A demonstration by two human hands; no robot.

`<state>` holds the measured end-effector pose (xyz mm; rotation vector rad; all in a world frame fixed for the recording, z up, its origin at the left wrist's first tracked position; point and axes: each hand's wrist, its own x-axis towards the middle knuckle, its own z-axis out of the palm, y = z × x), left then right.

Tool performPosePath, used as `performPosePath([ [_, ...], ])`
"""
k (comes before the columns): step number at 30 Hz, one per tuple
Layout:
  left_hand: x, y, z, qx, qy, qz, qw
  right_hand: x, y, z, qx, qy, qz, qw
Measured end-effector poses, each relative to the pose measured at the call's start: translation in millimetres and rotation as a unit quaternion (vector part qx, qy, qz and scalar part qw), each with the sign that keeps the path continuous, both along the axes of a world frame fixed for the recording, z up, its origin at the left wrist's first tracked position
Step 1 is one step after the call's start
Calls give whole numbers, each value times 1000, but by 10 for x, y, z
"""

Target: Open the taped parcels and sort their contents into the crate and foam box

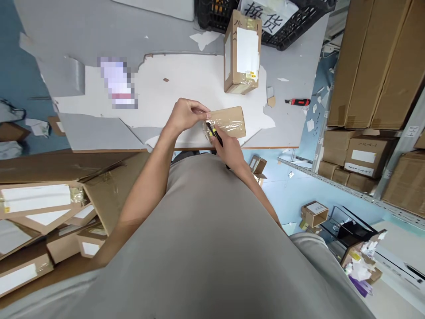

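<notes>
A small cardboard box (229, 119) with shiny clear tape over it lies near the table's front edge. At its left end my left hand (190, 114) pinches the box edge or the tape there; which of the two is hidden by the fingers. My right hand (230, 150) is closed around a black and yellow utility knife (216, 135). The knife's front end points up and left to the taped left end of the box, close to my left fingertips. Whether the blade touches the tape is too small to tell.
Behind stands a taller taped carton (247, 53) with a white label, beside a black plastic crate (282, 35). A red and black cutter (298, 102) lies at the right. Shelves of cartons (368, 155) rise on the right; a large open box (109, 186) of labelled cartons is on the left.
</notes>
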<state>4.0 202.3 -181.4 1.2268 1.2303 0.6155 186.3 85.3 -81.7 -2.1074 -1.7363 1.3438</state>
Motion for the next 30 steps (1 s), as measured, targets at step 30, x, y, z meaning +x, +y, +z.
performPosePath([
  [30, 39, -66, -66, -13, -34, 16, 999, -214, 96, -110, 1, -107, 27, 994],
])
